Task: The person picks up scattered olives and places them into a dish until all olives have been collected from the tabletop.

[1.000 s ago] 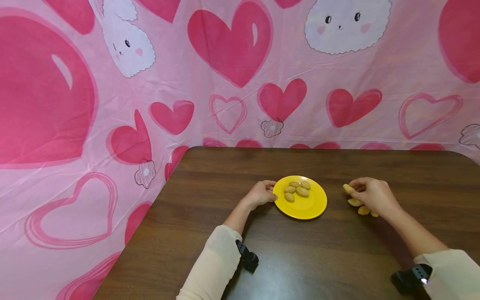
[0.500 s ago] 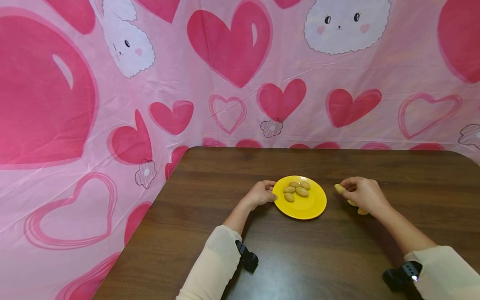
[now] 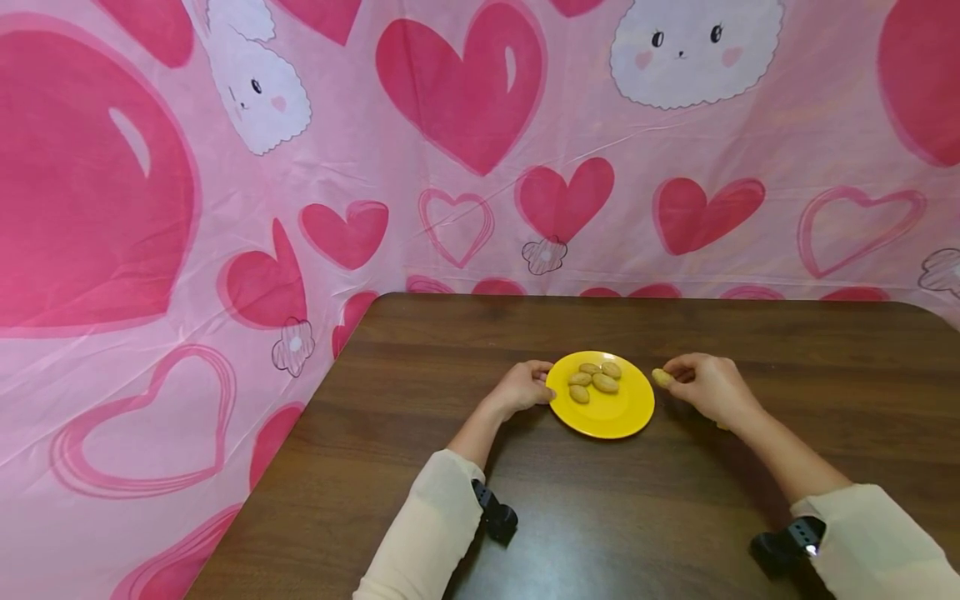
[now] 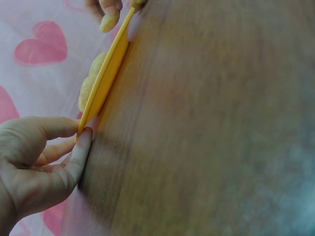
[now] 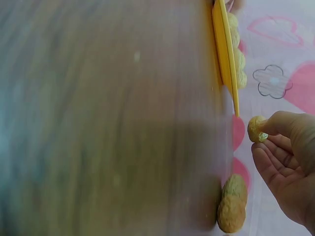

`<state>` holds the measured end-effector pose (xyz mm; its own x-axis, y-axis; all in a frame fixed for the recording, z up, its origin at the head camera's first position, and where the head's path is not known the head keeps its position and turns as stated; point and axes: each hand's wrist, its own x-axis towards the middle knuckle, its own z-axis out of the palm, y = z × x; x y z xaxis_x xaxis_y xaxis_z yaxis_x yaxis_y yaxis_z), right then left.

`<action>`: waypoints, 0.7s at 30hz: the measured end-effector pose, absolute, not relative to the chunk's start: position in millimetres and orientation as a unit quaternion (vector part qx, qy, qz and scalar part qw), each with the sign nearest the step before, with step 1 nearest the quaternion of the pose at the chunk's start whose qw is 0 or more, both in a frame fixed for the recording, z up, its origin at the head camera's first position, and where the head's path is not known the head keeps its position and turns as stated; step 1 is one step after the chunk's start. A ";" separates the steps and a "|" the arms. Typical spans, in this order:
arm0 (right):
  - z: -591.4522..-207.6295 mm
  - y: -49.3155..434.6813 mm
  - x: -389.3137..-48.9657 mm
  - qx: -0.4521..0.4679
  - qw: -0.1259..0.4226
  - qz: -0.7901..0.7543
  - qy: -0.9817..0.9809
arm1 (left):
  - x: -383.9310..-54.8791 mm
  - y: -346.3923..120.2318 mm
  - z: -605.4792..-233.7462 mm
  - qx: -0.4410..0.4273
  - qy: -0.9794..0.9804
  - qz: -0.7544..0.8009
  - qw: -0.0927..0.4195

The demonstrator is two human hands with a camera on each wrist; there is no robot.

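On the table lies a round yellow plate [image 3: 607,419] with several tan, oval, nut-like pieces [image 3: 605,382] grouped on its upper left part. My left hand [image 3: 519,389] pinches the plate's left rim between thumb and fingers, as the left wrist view also shows. Just off the plate's right edge, my right hand [image 3: 712,388] pinches one more tan nut-like piece [image 5: 256,129] between thumb and fingertips, above the table. More such pieces [image 5: 231,211] lie on the table under the right hand, mostly hidden by it in the head view.
The brown wooden table [image 3: 615,517] ends at a pink heart-patterned cloth [image 3: 465,225] behind it and along its left side. Both forearms have cream sleeves and black wrist cameras.
My right hand has moved left towards the plate with the nut-like piece, passing over the pieces on the table. The left hand and the plate have stayed put.
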<state>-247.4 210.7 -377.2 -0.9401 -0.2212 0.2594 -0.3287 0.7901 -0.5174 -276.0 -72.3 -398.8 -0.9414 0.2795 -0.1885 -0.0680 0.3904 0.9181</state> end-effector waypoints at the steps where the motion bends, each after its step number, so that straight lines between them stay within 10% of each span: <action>1: -377.3 209.4 -248.0 0.149 0.094 0.290 -0.941 | -276.2 -72.1 -399.1 0.065 0.817 0.550 0.159; 21: -379.7 185.9 -256.8 0.187 0.065 0.288 -0.937 | -276.7 -72.4 -399.2 0.073 0.823 0.541 0.156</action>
